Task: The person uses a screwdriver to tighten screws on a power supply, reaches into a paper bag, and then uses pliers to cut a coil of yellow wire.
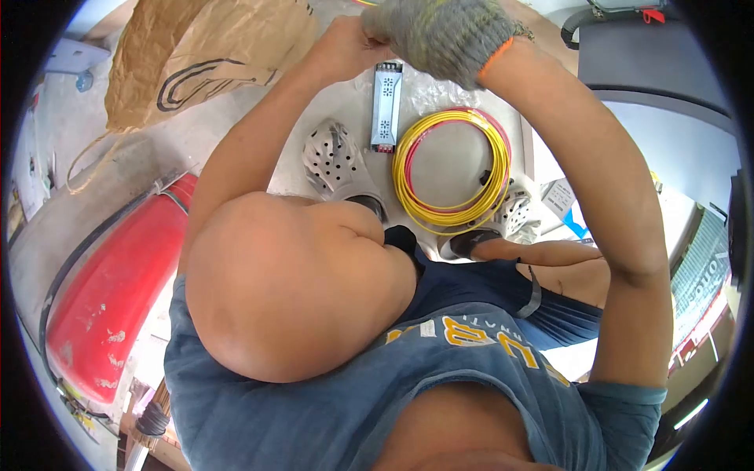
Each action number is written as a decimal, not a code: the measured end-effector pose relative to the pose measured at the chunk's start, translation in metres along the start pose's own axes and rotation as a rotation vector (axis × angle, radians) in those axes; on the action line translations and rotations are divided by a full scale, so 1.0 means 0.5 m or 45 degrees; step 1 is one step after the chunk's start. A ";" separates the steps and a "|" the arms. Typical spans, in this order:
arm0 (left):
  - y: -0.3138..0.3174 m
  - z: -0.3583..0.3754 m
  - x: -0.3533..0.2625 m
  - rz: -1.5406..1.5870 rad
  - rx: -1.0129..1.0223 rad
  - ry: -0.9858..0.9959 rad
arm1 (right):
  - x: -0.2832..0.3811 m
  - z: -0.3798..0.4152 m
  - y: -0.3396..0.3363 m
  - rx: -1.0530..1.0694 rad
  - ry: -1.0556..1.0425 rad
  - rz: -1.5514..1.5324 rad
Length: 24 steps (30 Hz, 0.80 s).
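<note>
My left hand (pixel 350 52) is bare and closed, fingertips pinched together at the top of the view. Against it is my right hand (pixel 441 38), in a grey knitted glove with an orange cuff, fingers curled toward the left hand. Whatever lies between them is hidden by the glove. Just below the hands, a slim metal power supply (pixel 386 110) with perforated vents and screw terminals lies on the floor. Beside it rests a coil of yellow and red wire (pixel 402 169). Clear plastic wrap (pixel 444 96) lies behind the coil.
My feet wear pale clogs (pixel 334 161) close to the coil. A brown paper bag (pixel 212 47) with a rope handle stands upper left. A red cylinder (pixel 126 290) with a black hose lies at left. A dark grey case (pixel 652 59) is upper right.
</note>
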<state>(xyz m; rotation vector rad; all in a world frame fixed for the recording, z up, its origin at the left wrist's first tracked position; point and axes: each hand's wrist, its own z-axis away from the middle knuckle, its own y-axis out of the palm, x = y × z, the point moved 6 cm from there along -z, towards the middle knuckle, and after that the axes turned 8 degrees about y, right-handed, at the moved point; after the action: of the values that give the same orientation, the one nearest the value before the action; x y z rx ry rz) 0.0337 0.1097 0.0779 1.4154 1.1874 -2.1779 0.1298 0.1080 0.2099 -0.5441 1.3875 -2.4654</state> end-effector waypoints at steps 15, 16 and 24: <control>0.017 0.007 0.030 -0.126 -0.092 0.129 | -0.023 -0.011 0.026 -0.092 0.038 -0.107; 0.043 0.007 0.083 0.036 -0.116 0.146 | -0.018 -0.002 0.021 -0.096 0.035 -0.109; 0.014 0.017 0.008 0.113 -0.028 0.128 | 0.006 0.050 -0.038 -0.261 -0.439 -0.259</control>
<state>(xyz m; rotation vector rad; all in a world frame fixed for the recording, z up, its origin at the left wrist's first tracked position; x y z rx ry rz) 0.0307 0.0994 0.0724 1.5540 1.1547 -2.0500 0.1375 0.0976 0.2386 -1.1475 1.5059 -2.2409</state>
